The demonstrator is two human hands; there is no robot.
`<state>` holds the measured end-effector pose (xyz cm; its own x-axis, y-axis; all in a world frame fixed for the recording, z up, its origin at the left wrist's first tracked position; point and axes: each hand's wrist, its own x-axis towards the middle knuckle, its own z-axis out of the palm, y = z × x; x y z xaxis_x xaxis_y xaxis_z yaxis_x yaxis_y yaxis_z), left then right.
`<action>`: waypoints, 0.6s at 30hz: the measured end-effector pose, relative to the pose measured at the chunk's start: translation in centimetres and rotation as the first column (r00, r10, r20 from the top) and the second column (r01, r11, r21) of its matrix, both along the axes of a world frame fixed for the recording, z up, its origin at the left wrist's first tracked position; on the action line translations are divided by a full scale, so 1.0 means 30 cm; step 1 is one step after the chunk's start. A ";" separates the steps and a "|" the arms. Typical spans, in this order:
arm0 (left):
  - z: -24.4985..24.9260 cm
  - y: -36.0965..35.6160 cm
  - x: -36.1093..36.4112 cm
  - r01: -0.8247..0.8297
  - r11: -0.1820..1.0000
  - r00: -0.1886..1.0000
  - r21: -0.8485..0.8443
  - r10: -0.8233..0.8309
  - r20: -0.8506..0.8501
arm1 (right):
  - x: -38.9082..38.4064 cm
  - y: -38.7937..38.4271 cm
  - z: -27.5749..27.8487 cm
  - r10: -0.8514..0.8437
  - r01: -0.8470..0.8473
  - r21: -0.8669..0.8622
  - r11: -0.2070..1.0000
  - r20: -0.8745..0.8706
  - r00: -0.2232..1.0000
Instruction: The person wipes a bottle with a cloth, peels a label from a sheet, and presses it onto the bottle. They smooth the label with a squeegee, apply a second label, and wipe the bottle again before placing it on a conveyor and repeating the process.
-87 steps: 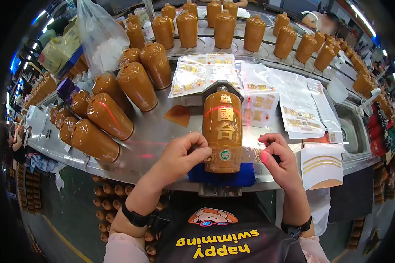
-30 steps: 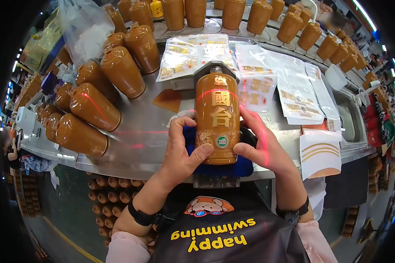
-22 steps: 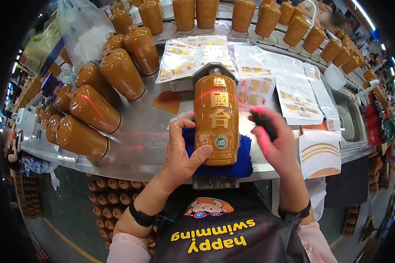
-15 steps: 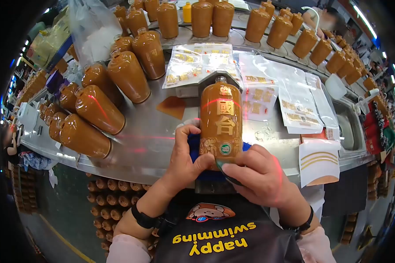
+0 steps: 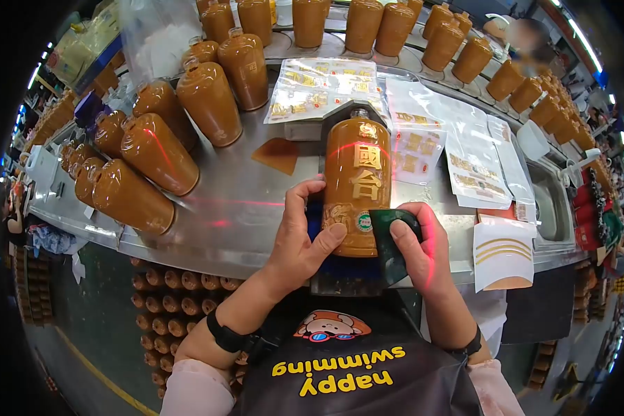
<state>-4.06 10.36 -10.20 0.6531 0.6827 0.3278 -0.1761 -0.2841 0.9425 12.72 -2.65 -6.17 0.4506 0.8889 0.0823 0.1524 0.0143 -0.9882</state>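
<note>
A glossy brown bottle (image 5: 350, 166) with gold characters and a small round green sticker (image 5: 364, 221) lies in a dark holder (image 5: 355, 109), its neck pointing away from me. My left hand (image 5: 299, 239) grips the bottle's lower left side, thumb on the front and fingers at the edge. In my right hand (image 5: 419, 243) is a dark green flat scraper (image 5: 394, 246), pinched under the thumb. The scraper's left edge lies against the bottle's lower right side, beside the sticker.
Brown bottles (image 5: 158, 152) stand at the left, more on a curved conveyor (image 5: 409, 64) at the back. Sticker sheets (image 5: 322, 90) lie behind the holder and to the right. A white card (image 5: 503, 253) with gold arcs lies near a sink (image 5: 551, 208). Another person (image 5: 496, 28) is at the back right.
My right hand has shifted slightly right and turned, bringing the green scraper into full view beside the sticker. My left hand still holds the bottle. The conveyor bottles have shifted in view.
</note>
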 end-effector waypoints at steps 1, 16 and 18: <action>-0.001 0.000 0.000 -0.003 1.000 1.000 -0.003 0.003 -0.012 | 0.000 0.000 -0.001 -0.005 0.005 0.001 1.000 0.005 1.000; 0.086 -0.001 -0.057 0.018 0.645 0.928 0.764 0.274 -0.253 | 0.027 -0.026 0.047 0.029 -0.018 0.053 0.998 -0.201 0.979; 0.114 -0.009 -0.050 0.010 0.752 0.951 0.659 0.197 -0.239 | 0.022 -0.010 0.029 0.031 -0.027 0.031 0.999 -0.148 0.988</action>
<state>-5.56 10.10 -6.77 0.7290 0.4357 0.5279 0.1212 -0.8412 0.5269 13.39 -2.93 -5.31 0.4338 0.9001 0.0418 0.0028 0.0450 -0.9990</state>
